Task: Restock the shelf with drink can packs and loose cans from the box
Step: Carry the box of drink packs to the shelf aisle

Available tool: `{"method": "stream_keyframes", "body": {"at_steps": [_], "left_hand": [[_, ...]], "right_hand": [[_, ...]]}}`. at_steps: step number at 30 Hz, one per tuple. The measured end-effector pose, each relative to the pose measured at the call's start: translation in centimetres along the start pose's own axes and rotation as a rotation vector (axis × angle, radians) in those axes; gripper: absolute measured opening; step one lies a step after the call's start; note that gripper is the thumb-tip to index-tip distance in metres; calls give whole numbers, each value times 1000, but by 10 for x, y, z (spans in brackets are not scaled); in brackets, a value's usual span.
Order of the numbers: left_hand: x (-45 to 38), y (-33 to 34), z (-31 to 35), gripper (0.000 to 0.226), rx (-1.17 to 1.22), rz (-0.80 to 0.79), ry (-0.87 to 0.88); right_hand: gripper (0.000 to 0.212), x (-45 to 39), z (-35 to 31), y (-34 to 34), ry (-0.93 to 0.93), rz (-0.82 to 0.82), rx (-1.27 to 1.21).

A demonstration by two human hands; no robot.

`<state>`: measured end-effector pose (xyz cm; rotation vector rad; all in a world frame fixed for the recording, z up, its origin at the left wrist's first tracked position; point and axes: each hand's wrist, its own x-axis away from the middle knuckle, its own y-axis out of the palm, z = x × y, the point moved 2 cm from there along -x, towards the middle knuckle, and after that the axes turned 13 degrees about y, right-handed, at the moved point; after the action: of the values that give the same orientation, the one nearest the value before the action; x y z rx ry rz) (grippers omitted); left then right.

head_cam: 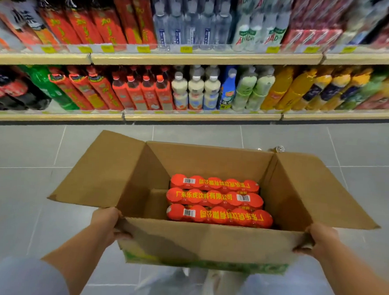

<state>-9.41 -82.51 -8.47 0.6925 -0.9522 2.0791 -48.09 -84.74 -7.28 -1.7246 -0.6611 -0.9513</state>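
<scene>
Holding the cardboard box (206, 241) off the floor, you have one hand at each near corner. Your left hand (107, 224) grips the near-left corner, fingers curled round the side wall and thumb pressed on the front face. Your right hand (320, 240) grips the near-right corner the same way, thumb on the front panel. The hands are well apart, the full width of the box between them.

Box flaps are open: left and right flaps splay outward, far flap stands up. Inside, three red shrink-wrapped can packs (217, 200) lie side by side against the right part of the floor of the box, yellow lettering and barcodes on top. Left part of the box interior shows bare cardboard.

Ahead, the shelf (202, 117) runs across the view in two tiers with yellow price tags along the edges. Lower tier holds red-labelled, white, blue, pale green and orange bottles (192, 90). Grey tiled floor (28, 160) lies between box and shelf.
</scene>
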Motion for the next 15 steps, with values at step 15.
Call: {"method": "stream_keyframes", "body": {"at_steps": [15], "left_hand": [[-57,162,56,26,10,154,-144]], "right_hand": [[32,-138,-211,46,-15,-28,212]]}}
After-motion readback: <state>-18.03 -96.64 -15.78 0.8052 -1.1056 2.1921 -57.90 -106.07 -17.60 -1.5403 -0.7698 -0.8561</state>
